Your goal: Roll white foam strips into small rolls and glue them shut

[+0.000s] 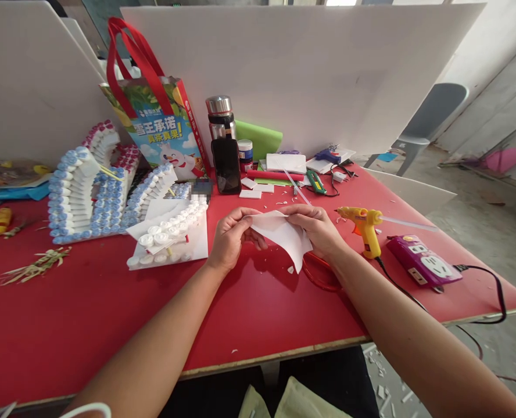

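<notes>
A thin white sheet of paper (279,231) is held between my two hands above the red table, its lower corner hanging and curling to the right. My left hand (234,235) pinches its left edge, thumb on top. At the upper right edge, my right hand (315,227) grips the sheet between thumb and fingers. Left of my hands, rows of white rolled flowers (171,232) stand on a white board. The red-handled scissors (321,273) lie partly hidden under my right hand and forearm.
A yellow glue gun (365,226) stands right of my right hand, near a purple power strip (423,261). Behind are a phone (226,166), a steel flask (219,110), a green-handled cutter (316,182) and a shopping bag (162,128). Blue-and-white flower pieces (72,197) stand left.
</notes>
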`<state>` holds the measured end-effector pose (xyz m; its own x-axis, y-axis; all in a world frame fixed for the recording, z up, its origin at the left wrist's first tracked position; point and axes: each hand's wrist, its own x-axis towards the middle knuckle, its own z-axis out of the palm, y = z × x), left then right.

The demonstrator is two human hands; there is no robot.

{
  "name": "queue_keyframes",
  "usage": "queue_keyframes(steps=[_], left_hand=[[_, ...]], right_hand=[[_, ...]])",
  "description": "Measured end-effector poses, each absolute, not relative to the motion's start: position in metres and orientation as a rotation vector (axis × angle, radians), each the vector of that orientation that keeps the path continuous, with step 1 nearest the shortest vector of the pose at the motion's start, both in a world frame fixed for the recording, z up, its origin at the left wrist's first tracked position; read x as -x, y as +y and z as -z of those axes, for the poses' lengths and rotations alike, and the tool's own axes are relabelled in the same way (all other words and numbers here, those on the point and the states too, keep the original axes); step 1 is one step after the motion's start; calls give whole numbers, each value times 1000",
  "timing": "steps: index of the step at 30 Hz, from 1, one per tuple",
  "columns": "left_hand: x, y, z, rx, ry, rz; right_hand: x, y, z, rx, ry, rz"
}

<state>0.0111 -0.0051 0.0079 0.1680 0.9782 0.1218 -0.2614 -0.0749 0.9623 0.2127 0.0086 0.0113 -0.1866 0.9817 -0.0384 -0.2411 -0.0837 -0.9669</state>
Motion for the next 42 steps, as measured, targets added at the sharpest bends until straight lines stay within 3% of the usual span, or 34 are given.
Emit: queue_keyframes(steps=[9,19,25,30,42], left_hand=[[-8,-5,-9,-1126,782,-1233],[-9,-5,-11,-1072,869,-956],[-6,-3,-9,-1208,863,-959],[-2,-1,-9,-1268,891,-985],[-7,-6,-13,-1356,853,-875]], right_hand=[[-210,2,-15,1010,-1278,-1398],[-212,0,-17,971,-1479,-1313],[-221,6,-17,1006,-1645,-1136],[-231,15,-22,1147,-1476,-848],[-217,8,-12,1221,-1764,-1160]])
